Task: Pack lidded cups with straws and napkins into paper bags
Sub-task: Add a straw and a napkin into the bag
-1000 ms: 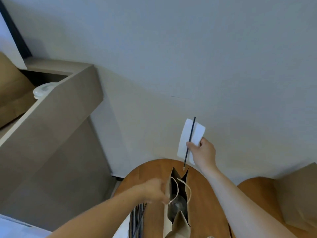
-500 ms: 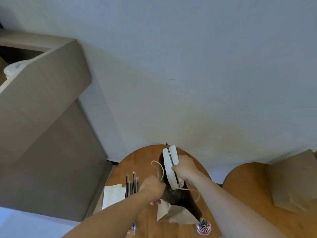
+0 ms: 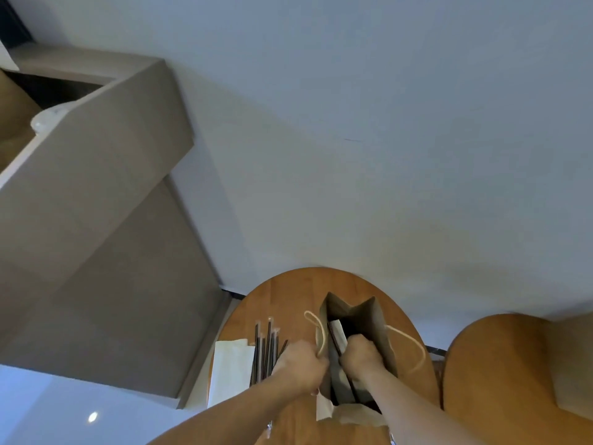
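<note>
Right hand [image 3: 364, 354]: fingers curled, gripping a white napkin [image 3: 339, 332] and a dark straw [image 3: 333, 341] together inside the mouth of the bag [image 3: 380, 329]. Napkin and straw lie against the bag's 9 o'clock wall, upper ends toward 12 o'clock.

Left hand [image 3: 300, 364]: closed on the bag's 9 o'clock rim at the base of the cord handle [image 3: 316, 329], which loops out toward 12 o'clock. The opposite handle [image 3: 414, 351] hangs free at 3 o'clock.

The bag stands upright, mouth open, on a round wooden table [image 3: 288, 297]. The interior below the right hand is dark; its contents cannot be told.

At 9 o'clock of the bag, on the table: a row of spare straws [image 3: 266, 345], with a napkin stack [image 3: 229, 367] just beside them at the table edge.

At 3 o'clock, apart from the table: a second table [image 3: 497, 364] carrying a second bag [image 3: 574, 358].

At 10 o'clock: a grey counter [image 3: 96, 187], with a clear lid [image 3: 45, 120] showing behind its edge.
</note>
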The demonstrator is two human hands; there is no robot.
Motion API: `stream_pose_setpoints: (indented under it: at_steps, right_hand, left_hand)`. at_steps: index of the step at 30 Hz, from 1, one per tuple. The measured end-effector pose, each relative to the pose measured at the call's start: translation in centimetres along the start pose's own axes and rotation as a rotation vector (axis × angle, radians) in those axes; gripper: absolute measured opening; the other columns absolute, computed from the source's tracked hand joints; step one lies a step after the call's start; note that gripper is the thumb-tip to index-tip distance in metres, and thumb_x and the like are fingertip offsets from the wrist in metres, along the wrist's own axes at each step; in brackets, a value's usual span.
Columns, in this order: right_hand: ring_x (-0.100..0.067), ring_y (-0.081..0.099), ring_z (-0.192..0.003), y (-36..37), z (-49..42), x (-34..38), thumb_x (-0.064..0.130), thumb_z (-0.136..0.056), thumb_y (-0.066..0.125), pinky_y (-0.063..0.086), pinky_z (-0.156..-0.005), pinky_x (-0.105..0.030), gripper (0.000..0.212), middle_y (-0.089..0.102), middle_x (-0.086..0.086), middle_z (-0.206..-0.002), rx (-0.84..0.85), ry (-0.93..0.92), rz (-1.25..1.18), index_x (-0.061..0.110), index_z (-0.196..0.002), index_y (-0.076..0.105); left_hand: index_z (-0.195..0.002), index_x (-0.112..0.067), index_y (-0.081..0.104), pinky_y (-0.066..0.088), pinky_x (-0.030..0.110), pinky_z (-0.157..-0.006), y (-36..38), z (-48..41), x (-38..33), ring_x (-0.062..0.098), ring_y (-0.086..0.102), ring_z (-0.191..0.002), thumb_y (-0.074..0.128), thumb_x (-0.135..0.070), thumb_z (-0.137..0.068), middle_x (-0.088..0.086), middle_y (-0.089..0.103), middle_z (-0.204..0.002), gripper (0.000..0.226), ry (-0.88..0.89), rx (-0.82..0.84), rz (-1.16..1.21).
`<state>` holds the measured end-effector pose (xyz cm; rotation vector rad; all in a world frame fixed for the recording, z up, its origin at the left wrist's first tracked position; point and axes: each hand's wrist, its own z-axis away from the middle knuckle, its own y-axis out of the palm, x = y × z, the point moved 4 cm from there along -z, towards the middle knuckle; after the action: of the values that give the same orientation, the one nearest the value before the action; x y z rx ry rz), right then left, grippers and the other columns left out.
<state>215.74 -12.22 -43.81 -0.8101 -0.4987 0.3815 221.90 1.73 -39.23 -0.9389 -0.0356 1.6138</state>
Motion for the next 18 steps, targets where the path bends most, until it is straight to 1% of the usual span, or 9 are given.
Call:
stream_pose_setpoints:
  at_steps: [4, 6, 8, 9, 11, 13, 14, 16, 18]
  right_hand:
    - [-0.012, 0.054, -0.076, 1.3, -1.1, -0.2, 0.015, -0.096, 0.050, 0.044, -0.072, -0.027, 0.016, 0.057, 0.005, -0.080, -0.020, -0.009, 0.054, 0.022, -0.087, 0.061]
    - [-0.012, 0.053, -0.075, 1.9, -1.6, -0.2, 0.016, -0.096, 0.050, 0.043, -0.070, -0.028, 0.017, 0.054, 0.006, -0.076, -0.020, 0.007, 0.071, 0.023, -0.084, 0.058]
    - [-0.011, 0.051, -0.070, 2.4, -1.8, -0.2, 0.015, -0.096, 0.051, 0.041, -0.064, -0.025, 0.020, 0.054, 0.006, -0.075, -0.014, 0.026, 0.080, 0.024, -0.078, 0.055]
    - [-0.011, 0.054, -0.072, 2.5, -2.0, -0.4, 0.015, -0.095, 0.053, 0.041, -0.063, -0.024, 0.017, 0.056, 0.005, -0.077, -0.009, 0.033, 0.083, 0.022, -0.080, 0.058]
    - [-0.019, 0.063, -0.091, 2.4, -2.0, -0.2, 0.017, -0.094, 0.056, 0.047, -0.071, -0.028, 0.010, 0.062, 0.001, -0.089, 0.034, 0.003, 0.126, 0.017, -0.099, 0.065]
    - [-0.026, 0.062, -0.109, 1.9, -1.8, 0.2, 0.017, -0.094, 0.054, 0.048, -0.085, -0.033, 0.024, 0.065, -0.008, -0.112, 0.069, -0.014, 0.159, 0.012, -0.115, 0.062]
    - [-0.027, 0.061, -0.112, 1.5, -1.5, 0.5, 0.017, -0.093, 0.055, 0.048, -0.088, -0.032, 0.027, 0.064, -0.010, -0.118, 0.064, -0.022, 0.163, 0.011, -0.119, 0.060]
    - [-0.025, 0.062, -0.111, 0.0, -0.8, 1.3, 0.014, -0.092, 0.059, 0.051, -0.090, -0.032, 0.029, 0.063, -0.008, -0.119, 0.028, -0.041, 0.182, 0.012, -0.120, 0.058]
    - [-0.026, 0.062, -0.107, -1.8, 0.0, 2.7, 0.009, -0.093, 0.055, 0.053, -0.089, -0.034, 0.024, 0.061, -0.010, -0.119, 0.009, -0.101, 0.203, 0.012, -0.117, 0.060]
  left_hand:
    - [-0.072, -0.021, 0.059, 0.047, 0.019, -0.054, 0.1, 0.2, 0.0, 0.009, 0.057, -0.056, 0.052, -0.029, -0.096, -0.003, 0.057, -0.065, 0.027, 0.040, -0.005, -0.018]
    - [-0.072, -0.023, 0.058, 0.051, 0.021, -0.058, 0.1, 0.4, 0.3, 0.011, 0.060, -0.062, 0.051, -0.029, -0.096, -0.002, 0.059, -0.070, 0.025, 0.044, -0.004, -0.007]
    - [-0.075, -0.026, 0.058, 0.056, 0.024, -0.067, 0.2, 0.4, 0.6, 0.013, 0.065, -0.071, 0.051, -0.028, -0.096, -0.001, 0.062, -0.077, 0.022, 0.037, -0.008, 0.010]
    - [-0.075, -0.026, 0.057, 0.057, 0.025, -0.070, 0.2, 0.4, 0.8, 0.013, 0.065, -0.073, 0.051, -0.028, -0.096, -0.001, 0.062, -0.077, 0.022, 0.032, -0.011, 0.009]
    - [-0.075, -0.026, 0.058, 0.057, 0.026, -0.071, 0.3, 0.4, 1.0, 0.012, 0.064, -0.071, 0.051, -0.028, -0.097, -0.002, 0.060, -0.076, 0.023, 0.025, -0.011, 0.009]
    - [-0.075, -0.024, 0.059, 0.055, 0.025, -0.065, 0.3, 0.1, 1.0, 0.012, 0.061, -0.067, 0.051, -0.029, -0.096, -0.001, 0.060, -0.074, 0.023, 0.040, -0.009, 0.007]
    - [-0.075, -0.023, 0.059, 0.052, 0.024, -0.060, 0.3, -0.1, 1.0, 0.012, 0.059, -0.064, 0.051, -0.029, -0.095, -0.001, 0.059, -0.073, 0.023, 0.052, -0.004, 0.008]
    - [-0.071, -0.022, 0.057, 0.044, 0.020, -0.051, 0.3, -0.3, 0.8, 0.010, 0.054, -0.056, 0.052, -0.028, -0.094, -0.002, 0.055, -0.066, 0.025, 0.077, 0.003, 0.014]
    - [-0.066, -0.022, 0.054, 0.039, 0.016, -0.045, 0.2, -0.3, 0.6, 0.007, 0.050, -0.050, 0.052, -0.026, -0.094, -0.003, 0.052, -0.061, 0.028, 0.096, -0.001, 0.018]
